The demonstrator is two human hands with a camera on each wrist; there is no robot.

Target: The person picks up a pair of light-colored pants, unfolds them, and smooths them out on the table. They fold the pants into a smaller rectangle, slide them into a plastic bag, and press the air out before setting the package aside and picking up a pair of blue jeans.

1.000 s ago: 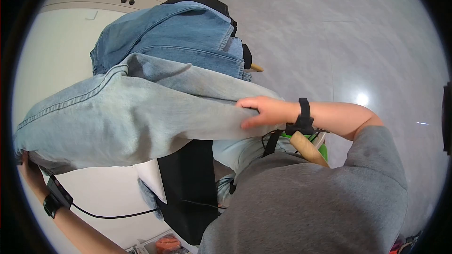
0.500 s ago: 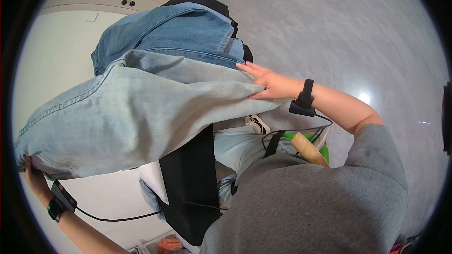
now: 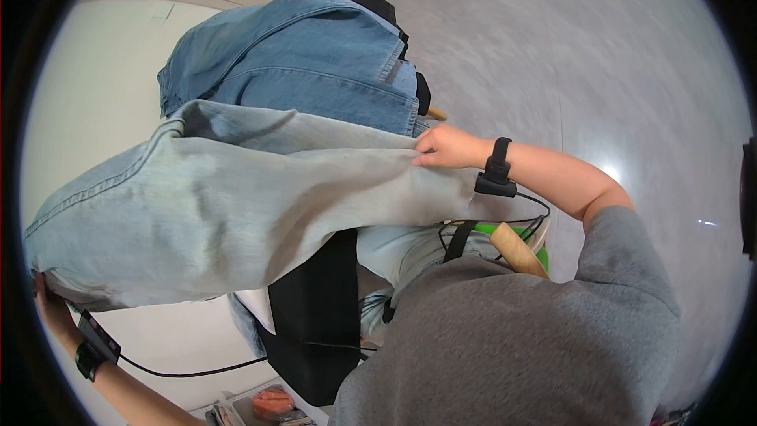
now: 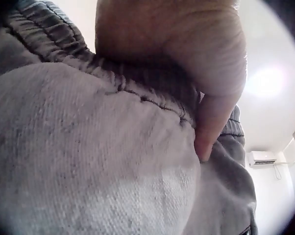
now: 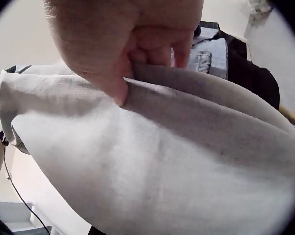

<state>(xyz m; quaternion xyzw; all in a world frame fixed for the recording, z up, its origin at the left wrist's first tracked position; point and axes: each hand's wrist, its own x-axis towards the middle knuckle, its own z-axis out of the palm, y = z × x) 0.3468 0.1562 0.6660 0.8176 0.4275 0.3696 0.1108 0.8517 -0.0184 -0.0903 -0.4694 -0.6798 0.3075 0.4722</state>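
Light-blue jeans (image 3: 221, 205) stretch sideways across the front of the body, held up between both hands. At the far left my left hand (image 3: 55, 312) grips their gathered waistband (image 4: 152, 100), its thumb over the outside of the cloth in the left wrist view. My right hand (image 3: 453, 147) pinches the upper edge of a leg, thumb in front and fingers curled behind, as the right wrist view shows. A fold runs along the leg (image 5: 152, 147) from that pinch. The lower end of the leg hangs past the right hand.
Darker blue jeans (image 3: 315, 63) lie in a heap with black cloth just beyond. A black panel (image 3: 315, 315) stands below the held jeans. Near the waist are a wooden piece (image 3: 516, 248) and a green-edged container. A cable (image 3: 197, 373) trails from the left wrist.
My right hand, lower on the leg and then with fingers spread, now pinches the leg's upper edge. The leg was lifted, then lowered again. The left hand keeps its grip at the waistband.
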